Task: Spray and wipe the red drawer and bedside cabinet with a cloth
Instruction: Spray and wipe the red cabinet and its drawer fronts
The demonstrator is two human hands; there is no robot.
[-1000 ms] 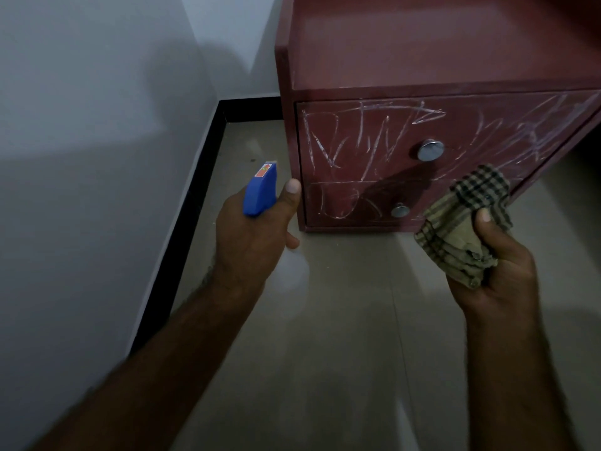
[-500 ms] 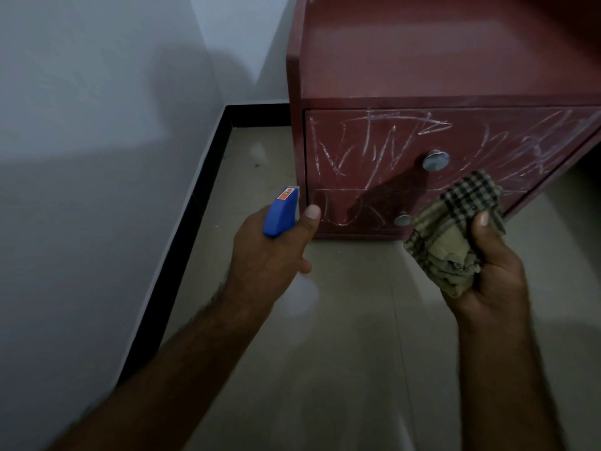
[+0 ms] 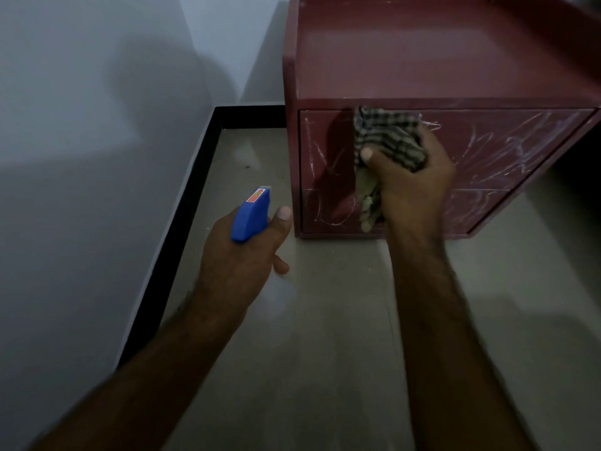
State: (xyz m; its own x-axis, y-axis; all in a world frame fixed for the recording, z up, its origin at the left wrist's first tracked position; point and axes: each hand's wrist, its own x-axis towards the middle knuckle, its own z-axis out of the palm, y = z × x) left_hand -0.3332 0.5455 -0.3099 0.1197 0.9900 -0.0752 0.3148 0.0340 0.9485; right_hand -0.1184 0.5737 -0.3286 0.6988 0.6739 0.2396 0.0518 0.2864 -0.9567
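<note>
The red bedside cabinet (image 3: 422,60) stands on the floor in the upper right. Its upper drawer (image 3: 507,148) and lower drawer (image 3: 471,209) carry white scribbles on their fronts. My right hand (image 3: 413,183) presses a bunched checked cloth (image 3: 387,138) against the upper drawer's left part, and the cloth hangs down over the lower drawer. A strip left of the cloth looks wet and shiny. The hand and cloth hide both round knobs. My left hand (image 3: 244,255) grips a blue spray bottle head (image 3: 250,216) low at the cabinet's left front corner; the bottle's body is hidden.
A white wall (image 3: 81,157) with a black skirting board (image 3: 182,222) runs along the left and behind the cabinet. The floor (image 3: 325,353) is beige tile. A narrow gap lies between the wall and the cabinet's left side.
My right hand has gone up and left from in front of the lower drawer and now presses the cloth on the upper drawer front. The left hand with the bottle has barely moved.
</note>
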